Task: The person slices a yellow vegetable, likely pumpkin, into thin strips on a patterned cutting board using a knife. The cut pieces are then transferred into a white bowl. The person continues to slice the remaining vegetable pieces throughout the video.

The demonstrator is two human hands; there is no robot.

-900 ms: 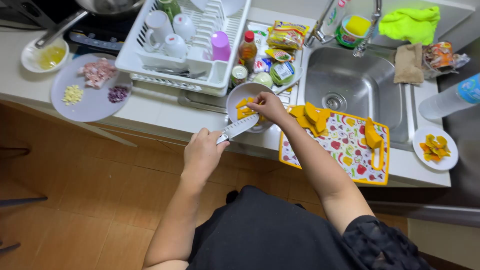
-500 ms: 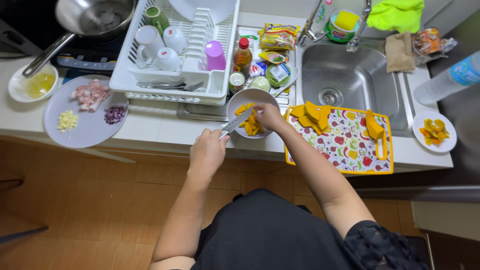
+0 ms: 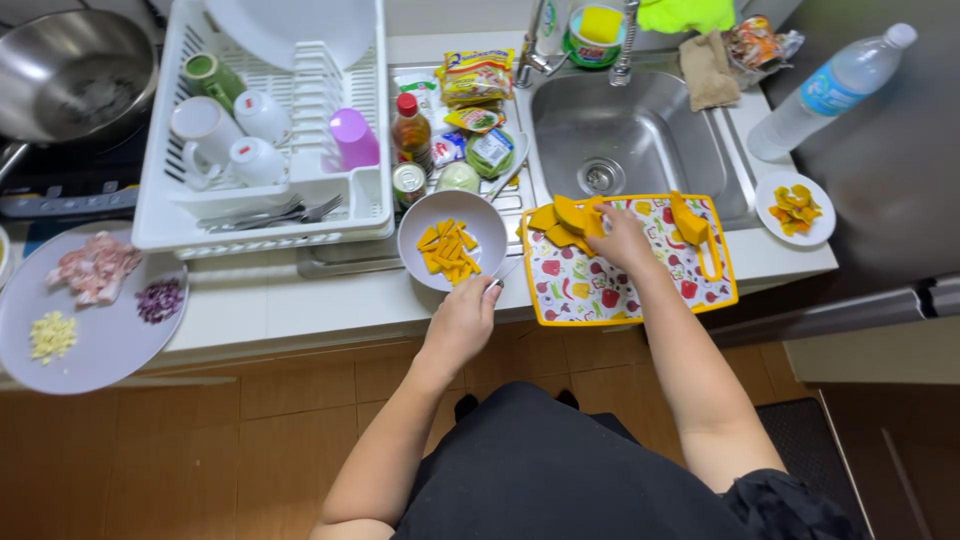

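sink (image 3: 690, 150): shiny metal | dish rack (image 3: 160, 215): white plastic | cutting board (image 3: 640, 290): glossy plastic

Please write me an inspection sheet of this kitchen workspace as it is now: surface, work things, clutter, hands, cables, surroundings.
Surface: white counter, bare in front of the rack.
Work things: patterned cutting board with orange pieces; bowl of orange strips.
Clutter: dish rack, bottles, packets, plate of chopped food.
Hands: left hand grips a knife handle; right hand on the orange pieces.
Cables: nothing seen.
Surroundings: sink, pan, brown floor.
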